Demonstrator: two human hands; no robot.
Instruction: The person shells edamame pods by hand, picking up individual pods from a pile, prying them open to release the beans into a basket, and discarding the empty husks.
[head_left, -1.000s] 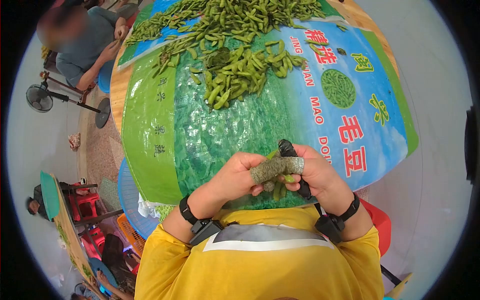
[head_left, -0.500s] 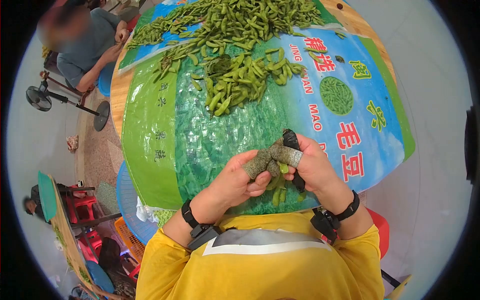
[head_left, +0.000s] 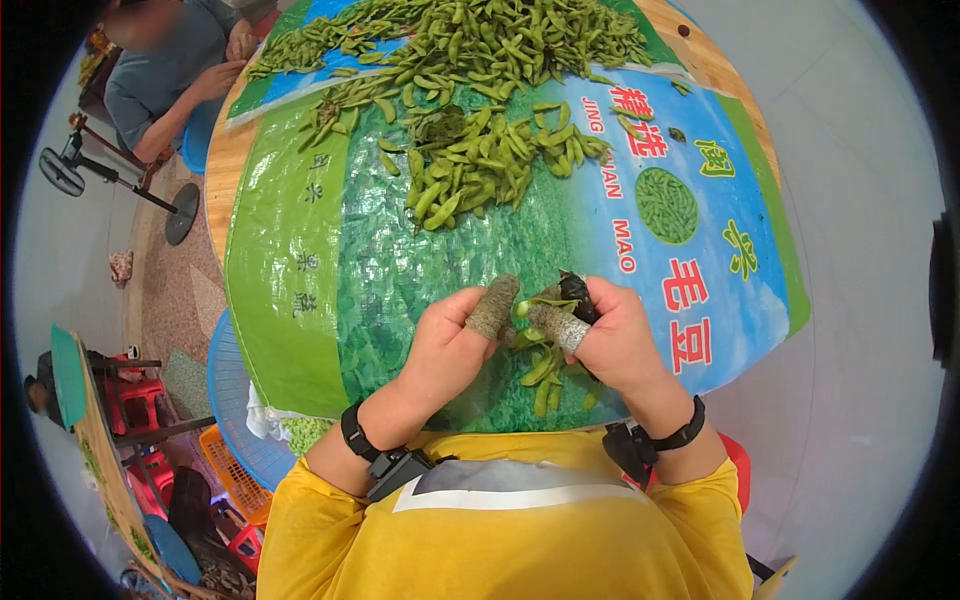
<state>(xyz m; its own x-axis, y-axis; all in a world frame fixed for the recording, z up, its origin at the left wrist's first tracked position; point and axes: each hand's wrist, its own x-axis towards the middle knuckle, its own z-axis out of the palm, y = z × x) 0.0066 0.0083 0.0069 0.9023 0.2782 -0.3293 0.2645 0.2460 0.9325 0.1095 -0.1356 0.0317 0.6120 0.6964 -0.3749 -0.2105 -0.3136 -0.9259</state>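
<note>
Over the near part of the printed sack, my right hand (head_left: pixel 615 335) pinches a split edamame pod (head_left: pixel 548 300), with a pale green bean (head_left: pixel 522 309) showing at its end. Its thumb has a grey and silver wrap, and a black cover sits on a finger. Close on the other side is my left hand (head_left: pixel 447 340), its wrapped thumb (head_left: pixel 494 306) pointing up and forward and its fingers curled below. What those fingers hold, if anything, is hidden. Loose edamame pods (head_left: pixel 541 380) lie under both hands.
A large heap of edamame pods (head_left: pixel 480 45) covers the far side of the sack (head_left: pixel 290 260), with a smaller pile (head_left: pixel 470 165) nearer. On the left are a blue basket (head_left: pixel 235 400), an orange crate (head_left: pixel 235 475), a fan (head_left: pixel 62 172) and a seated person (head_left: pixel 165 75).
My hands have drawn slightly apart. The pod between the thumbs now shows split with its bean exposed. The whole view has shifted slightly.
</note>
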